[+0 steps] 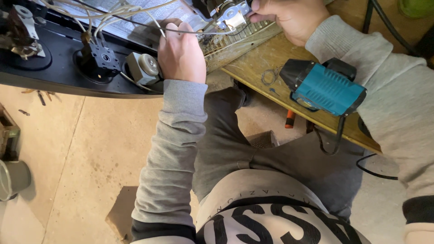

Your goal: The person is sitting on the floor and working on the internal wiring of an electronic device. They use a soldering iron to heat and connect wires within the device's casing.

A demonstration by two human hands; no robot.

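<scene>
Centrally, white wires (135, 13) are pinched in the closed left hand (181, 52); a metal switch (233, 13) is gripped by the closed right hand (289, 18). Wires are best kept taut, untwisted. A blue tool (327, 88) lies on the worktop (253, 68) below the right hand.

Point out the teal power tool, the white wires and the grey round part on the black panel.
teal power tool (327, 88), head view, ribbed teal housing.
white wires (101, 20), head view, bundle above the panel.
grey round part (148, 65), head view, its round face.
</scene>
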